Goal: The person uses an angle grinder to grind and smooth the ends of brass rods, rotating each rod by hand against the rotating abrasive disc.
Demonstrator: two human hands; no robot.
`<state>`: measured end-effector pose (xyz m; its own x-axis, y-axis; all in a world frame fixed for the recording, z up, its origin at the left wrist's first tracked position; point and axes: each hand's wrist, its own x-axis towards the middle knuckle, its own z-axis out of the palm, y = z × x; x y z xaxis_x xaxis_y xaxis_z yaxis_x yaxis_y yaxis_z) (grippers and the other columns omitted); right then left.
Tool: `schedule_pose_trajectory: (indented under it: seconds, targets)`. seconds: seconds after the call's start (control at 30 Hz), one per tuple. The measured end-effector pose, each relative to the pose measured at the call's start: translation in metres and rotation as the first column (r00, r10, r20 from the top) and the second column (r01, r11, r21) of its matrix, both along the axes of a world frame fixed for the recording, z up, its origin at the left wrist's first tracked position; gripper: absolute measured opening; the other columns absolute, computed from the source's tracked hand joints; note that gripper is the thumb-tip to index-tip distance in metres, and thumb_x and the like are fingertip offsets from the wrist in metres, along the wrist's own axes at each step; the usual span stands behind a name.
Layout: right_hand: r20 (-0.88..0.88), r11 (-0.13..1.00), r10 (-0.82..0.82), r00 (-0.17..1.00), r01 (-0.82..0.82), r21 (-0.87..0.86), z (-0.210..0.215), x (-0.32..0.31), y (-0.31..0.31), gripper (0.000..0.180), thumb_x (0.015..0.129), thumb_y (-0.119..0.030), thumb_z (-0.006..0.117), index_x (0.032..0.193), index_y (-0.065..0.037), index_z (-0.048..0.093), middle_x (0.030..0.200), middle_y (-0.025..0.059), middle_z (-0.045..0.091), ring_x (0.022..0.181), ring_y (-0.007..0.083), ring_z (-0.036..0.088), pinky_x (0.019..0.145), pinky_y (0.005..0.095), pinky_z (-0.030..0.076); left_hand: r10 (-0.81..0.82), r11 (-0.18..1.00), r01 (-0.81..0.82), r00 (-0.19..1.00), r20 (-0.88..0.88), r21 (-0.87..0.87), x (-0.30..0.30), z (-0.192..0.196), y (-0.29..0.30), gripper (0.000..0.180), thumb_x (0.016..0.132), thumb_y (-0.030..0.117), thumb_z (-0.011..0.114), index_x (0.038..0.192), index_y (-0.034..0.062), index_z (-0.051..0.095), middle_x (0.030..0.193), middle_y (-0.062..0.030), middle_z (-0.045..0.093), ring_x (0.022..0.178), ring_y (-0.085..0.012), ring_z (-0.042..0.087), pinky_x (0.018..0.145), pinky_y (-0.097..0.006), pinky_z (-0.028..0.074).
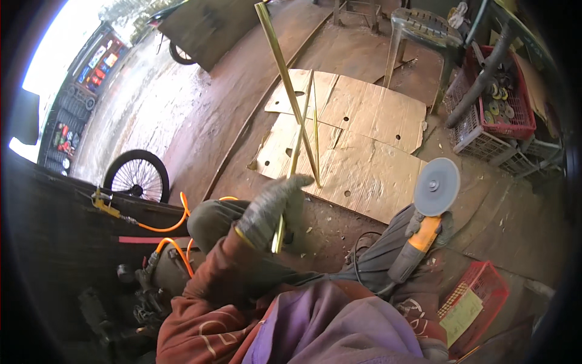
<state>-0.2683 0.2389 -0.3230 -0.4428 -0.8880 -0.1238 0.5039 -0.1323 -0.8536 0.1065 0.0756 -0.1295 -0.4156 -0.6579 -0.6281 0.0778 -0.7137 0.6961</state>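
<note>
My left hand (265, 212), in a grey work glove, is closed round a thin brass-coloured metal strip (279, 235). The strip's lower end sticks out below the fist; its other end slants up and away over a cardboard sheet (370, 164). A longer brass-coloured bar (279, 64) crosses it, with its near end close to my left fingertips. Beyond my right knee, my gloved right hand (445, 229) grips an angle grinder (422, 238) with a yellow-orange body. Its grey disc (436, 187) points up and away from the strip. Whether the disc spins, I cannot tell.
An orange air hose (163, 229) with a yellow air gun (106, 205) hangs at left, near a spoked wheel (137, 176). At right stand a plastic stool (424, 27) and a red crate (515, 124) holding discs. A red basket (494, 285) sits lower right.
</note>
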Motion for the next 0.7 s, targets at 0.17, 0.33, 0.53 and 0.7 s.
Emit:
schedule_pose_trajectory:
  seconds: [0.17,0.33,0.53,0.7]
  targets:
    - [-0.14,0.912,0.402,0.905,-0.384,0.143,0.097,0.05,-0.025,0.05,0.092,-0.028,0.078,0.132,-0.002,0.061,0.114,0.0106,0.07,0.091,0.018,0.072,0.078,0.0322,0.061,0.169,0.926,-0.109,0.976,0.139,-0.361,0.033,-0.045,0.07,0.042,0.11,0.041,0.055,0.112,0.0032,0.074,0.061,0.0012,0.055,0.048,-0.01,0.047,0.043,-0.027,0.037]
    - [-0.107,0.756,0.641,0.76,-0.602,0.256,0.112,0.111,-0.045,0.063,0.08,-0.01,0.089,0.134,-0.004,0.056,0.113,0.0095,0.071,0.098,0.0179,0.071,0.083,0.034,0.061,0.114,0.917,-0.024,0.972,0.205,-0.397,0.054,-0.048,0.096,0.051,0.114,0.045,0.045,0.111,0.0031,0.075,0.065,-0.0013,0.06,0.055,-0.0074,0.052,0.046,-0.026,0.039]
    - [-0.29,0.63,0.776,0.561,-0.713,0.307,0.125,0.158,-0.064,0.065,0.078,-0.012,0.092,0.13,-0.005,0.055,0.115,0.0077,0.07,0.105,0.0143,0.069,0.089,0.0331,0.058,0.156,0.958,-0.127,0.983,0.096,-0.256,0.066,-0.075,0.11,0.052,0.113,0.047,0.047,0.109,0.0028,0.075,0.066,0.0001,0.059,0.059,-0.009,0.053,0.055,-0.029,0.045]
    - [-0.374,0.677,0.734,0.566,-0.654,0.339,0.136,0.16,-0.084,0.066,0.076,-0.022,0.095,0.125,-0.002,0.056,0.11,0.0067,0.07,0.098,0.0127,0.066,0.085,0.0316,0.057,0.11,0.944,-0.045,0.977,0.182,-0.327,0.062,-0.067,0.115,0.046,0.111,0.042,0.05,0.104,0.003,0.073,0.066,-0.0006,0.059,0.06,-0.0094,0.053,0.056,-0.029,0.045]
